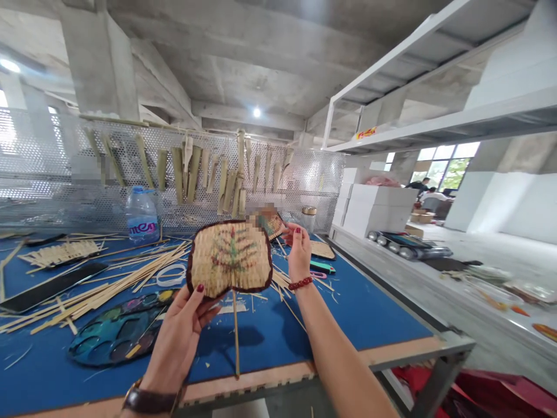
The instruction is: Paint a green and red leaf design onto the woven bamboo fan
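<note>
Your left grip (181, 318) pinches the woven fan (230, 255) at seven o'clock above the desk (369, 313), your right grip (299, 254) pinches a painted piece (274, 225) at the fan's two o'clock, and the fan looks light and bendy, best held by its dark rim (271, 264).

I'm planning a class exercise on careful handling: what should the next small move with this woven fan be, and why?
Probably lower the woven fan onto the bare blue tabletop at the right. The left hand grips it only near one lower corner, and the paint palette and pale strips crowd the left side.
</note>
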Available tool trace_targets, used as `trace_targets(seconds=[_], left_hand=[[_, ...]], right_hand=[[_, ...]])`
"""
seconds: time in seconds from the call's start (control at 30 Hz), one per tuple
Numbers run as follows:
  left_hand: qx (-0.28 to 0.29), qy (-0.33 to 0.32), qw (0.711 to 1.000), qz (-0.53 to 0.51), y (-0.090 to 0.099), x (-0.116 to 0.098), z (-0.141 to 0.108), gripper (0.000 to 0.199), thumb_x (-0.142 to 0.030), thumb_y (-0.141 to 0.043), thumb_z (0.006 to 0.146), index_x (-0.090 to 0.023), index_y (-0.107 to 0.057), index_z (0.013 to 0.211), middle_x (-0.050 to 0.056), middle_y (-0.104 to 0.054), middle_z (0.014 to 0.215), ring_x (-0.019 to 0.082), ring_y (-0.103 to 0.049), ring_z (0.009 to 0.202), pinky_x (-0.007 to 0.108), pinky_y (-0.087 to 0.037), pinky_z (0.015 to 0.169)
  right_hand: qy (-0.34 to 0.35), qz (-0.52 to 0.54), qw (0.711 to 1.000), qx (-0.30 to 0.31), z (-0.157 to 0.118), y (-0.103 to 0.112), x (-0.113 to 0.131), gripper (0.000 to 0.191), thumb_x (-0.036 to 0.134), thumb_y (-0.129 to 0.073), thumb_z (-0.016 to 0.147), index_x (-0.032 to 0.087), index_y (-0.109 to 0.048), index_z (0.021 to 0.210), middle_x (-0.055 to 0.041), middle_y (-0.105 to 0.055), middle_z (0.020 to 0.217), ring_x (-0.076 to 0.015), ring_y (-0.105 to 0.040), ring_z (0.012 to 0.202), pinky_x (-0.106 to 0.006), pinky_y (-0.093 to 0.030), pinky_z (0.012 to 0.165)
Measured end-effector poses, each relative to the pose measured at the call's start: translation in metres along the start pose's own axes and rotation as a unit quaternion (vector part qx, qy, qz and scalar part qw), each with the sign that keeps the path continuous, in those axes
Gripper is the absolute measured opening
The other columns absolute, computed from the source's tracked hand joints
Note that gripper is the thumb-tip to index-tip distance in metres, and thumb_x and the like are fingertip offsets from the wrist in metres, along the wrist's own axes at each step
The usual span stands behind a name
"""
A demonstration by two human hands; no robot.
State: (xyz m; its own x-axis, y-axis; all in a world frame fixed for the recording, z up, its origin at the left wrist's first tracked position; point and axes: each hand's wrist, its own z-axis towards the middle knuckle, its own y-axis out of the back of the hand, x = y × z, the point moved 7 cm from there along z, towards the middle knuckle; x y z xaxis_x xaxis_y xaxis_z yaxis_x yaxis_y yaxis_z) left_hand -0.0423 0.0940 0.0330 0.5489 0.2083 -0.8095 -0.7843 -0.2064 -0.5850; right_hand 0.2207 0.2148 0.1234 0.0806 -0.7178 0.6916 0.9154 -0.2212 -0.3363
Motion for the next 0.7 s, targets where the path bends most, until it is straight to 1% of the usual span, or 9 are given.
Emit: trace_targets(seconds=[0.07, 0.13, 0.2, 0.3, 0.37, 0.47, 0.57, 0.7], left_hand=[[0.017, -0.036, 0.999, 0.001, -0.020, -0.017, 0.019, 0.020, -0.019, -0.067, 0.079, -0.021, -0.067, 0.100, 0.006, -0.074, 0.102, 0.021, -0.074, 0.082, 0.028, -0.060, 0.066], [0.027, -0.076, 0.997, 0.001, -0.041, -0.034, 0.045, 0.017, -0.018, -0.062, 0.084, -0.022, -0.067, 0.099, 0.005, -0.073, 0.104, 0.021, -0.074, 0.083, 0.028, -0.060, 0.068], [0.035, -0.088, 0.995, -0.015, -0.057, -0.044, 0.075, 0.016, -0.015, -0.058, 0.086, -0.023, -0.066, 0.097, 0.004, -0.073, 0.103, 0.019, -0.073, 0.085, 0.029, -0.060, 0.071], [0.032, -0.078, 0.996, -0.020, -0.069, -0.049, 0.121, 0.015, -0.010, -0.054, 0.086, -0.022, -0.063, 0.091, 0.003, -0.072, 0.094, 0.018, -0.073, 0.079, 0.032, -0.060, 0.071], [0.027, -0.076, 0.997, -0.022, -0.070, -0.048, 0.144, 0.016, -0.008, -0.052, 0.086, -0.021, -0.061, 0.088, 0.003, -0.071, 0.091, 0.018, -0.072, 0.077, 0.035, -0.059, 0.073], [0.019, -0.080, 0.996, -0.025, -0.065, -0.049, 0.165, 0.016, -0.007, -0.052, 0.086, -0.022, -0.059, 0.087, 0.003, -0.071, 0.093, 0.017, -0.072, 0.078, 0.038, -0.058, 0.078], [0.011, -0.088, 0.996, -0.019, -0.053, -0.056, 0.175, 0.016, -0.008, -0.054, 0.085, -0.023, -0.059, 0.088, 0.003, -0.071, 0.095, 0.016, -0.072, 0.079, 0.038, -0.056, 0.081], [-0.010, -0.103, 0.995, -0.007, -0.027, -0.082, 0.180, 0.019, -0.008, -0.051, 0.086, -0.023, -0.059, 0.092, 0.002, -0.072, 0.089, 0.014, -0.071, 0.076, 0.033, -0.056, 0.080]], right_hand=[[-0.012, -0.027, 0.999, -0.019, 0.005, 0.008, -0.012, 0.037, 0.047, -0.044, 0.091, 0.016, -0.059, 0.105, -0.0079, -0.071, 0.093, -0.0157, -0.063, 0.072, -0.031, -0.051, 0.070], [-0.018, -0.057, 0.998, -0.019, 0.006, 0.011, -0.022, 0.034, 0.041, -0.044, 0.090, 0.016, -0.059, 0.108, -0.0093, -0.070, 0.098, -0.0173, -0.064, 0.078, -0.033, -0.052, 0.074], [-0.007, -0.099, 0.995, 0.004, 0.003, 0.008, -0.029, 0.032, 0.035, -0.044, 0.088, 0.015, -0.059, 0.109, -0.0103, -0.069, 0.103, -0.0193, -0.065, 0.088, -0.035, -0.051, 0.082], [0.026, -0.185, 0.981, 0.059, -0.008, -0.005, -0.034, 0.031, 0.027, -0.044, 0.088, 0.017, -0.061, 0.111, -0.0099, -0.069, 0.109, -0.0205, -0.064, 0.099, -0.037, -0.049, 0.091], [0.058, -0.240, 0.963, 0.105, -0.018, -0.018, -0.035, 0.032, 0.024, -0.044, 0.087, 0.017, -0.062, 0.113, -0.0102, -0.069, 0.113, -0.0214, -0.063, 0.104, -0.038, -0.048, 0.095], [0.120, -0.291, 0.933, 0.171, -0.035, -0.037, -0.034, 0.037, 0.023, -0.043, 0.089, 0.015, -0.063, 0.119, -0.0131, -0.066, 0.120, -0.0240, -0.060, 0.112, -0.042, -0.045, 0.101], [0.150, -0.314, 0.913, 0.213, -0.047, -0.049, -0.034, 0.040, 0.024, -0.041, 0.091, 0.014, -0.061, 0.125, -0.0146, -0.065, 0.123, -0.0249, -0.060, 0.114, -0.044, -0.047, 0.101], [0.143, -0.327, 0.894, 0.271, -0.061, -0.061, -0.035, 0.038, 0.022, -0.043, 0.091, 0.018, -0.063, 0.123, -0.0122, -0.067, 0.121, -0.0251, -0.061, 0.113, -0.044, -0.047, 0.100]])
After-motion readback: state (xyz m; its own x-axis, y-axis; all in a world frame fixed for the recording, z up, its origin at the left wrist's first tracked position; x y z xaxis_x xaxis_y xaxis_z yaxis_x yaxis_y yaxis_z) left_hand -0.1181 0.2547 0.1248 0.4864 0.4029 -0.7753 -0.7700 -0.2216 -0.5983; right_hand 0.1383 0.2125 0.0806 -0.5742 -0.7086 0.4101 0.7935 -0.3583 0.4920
